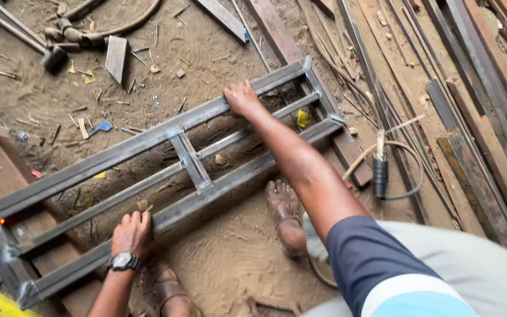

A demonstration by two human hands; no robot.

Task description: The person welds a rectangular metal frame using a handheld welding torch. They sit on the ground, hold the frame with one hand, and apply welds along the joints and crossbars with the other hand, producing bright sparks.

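A long welded steel frame (118, 154) of square tube lies on the sandy ground, with two outer rails, a thin middle bar and a short cross piece (190, 159). My left hand (131, 233), with a wristwatch, grips the near rail close to the frame's left end. My right hand (240, 97) reaches across and curls over the far rail towards the right end. A small orange glow (1, 221) shows at the frame's left corner. My sandalled feet (283, 208) stand just below the near rail.
A welding electrode holder (381, 170) with its looped cable lies right of the frame. Long steel bars and wooden planks (470, 117) are stacked along the right. A hammer (54, 57), a small steel plate (116, 57) and several spent rods litter the sand at upper left.
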